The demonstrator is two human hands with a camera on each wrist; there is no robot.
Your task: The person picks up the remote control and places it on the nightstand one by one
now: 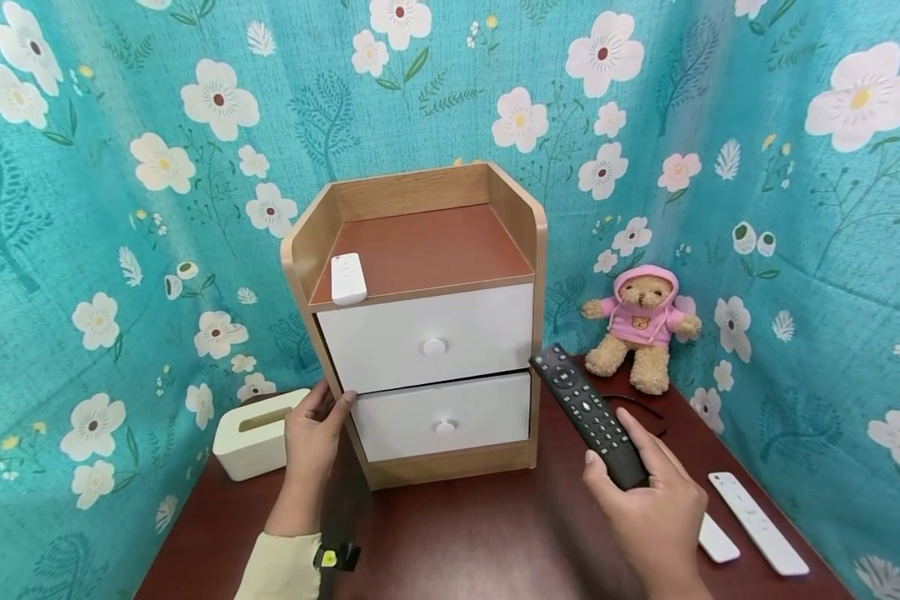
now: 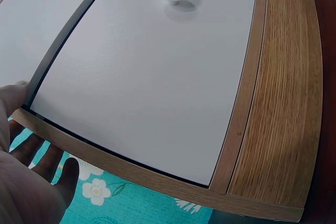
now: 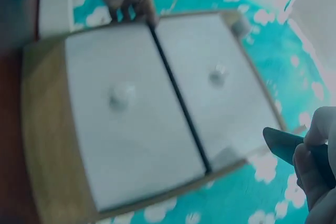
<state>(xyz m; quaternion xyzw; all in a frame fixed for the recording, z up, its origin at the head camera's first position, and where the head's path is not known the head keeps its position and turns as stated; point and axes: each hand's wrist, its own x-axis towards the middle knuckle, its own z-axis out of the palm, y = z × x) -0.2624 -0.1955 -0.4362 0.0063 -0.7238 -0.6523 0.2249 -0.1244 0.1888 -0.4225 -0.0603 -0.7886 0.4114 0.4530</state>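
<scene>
Glossy red-brown table standing before teal floral fabric curtains, left hand gripping a boxy white-and-wood two-drawer cabinet by its side edge, right hand holding a long black remote above the table.

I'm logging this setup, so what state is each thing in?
Left grip: holds the cabinet by its left edge
Right grip: holds black remote
Black remote: raised, buttons showing
Cabinet: upright
Upper drawer: looks closed
Lower drawer: looks closed
Small white remote: lying on cabinet, buttons up
Rightmost white remote: lying on table
Other white remote: on table, partly hidden
Cream box: upright, slot up
Teddy bear: sitting, hood up
</scene>
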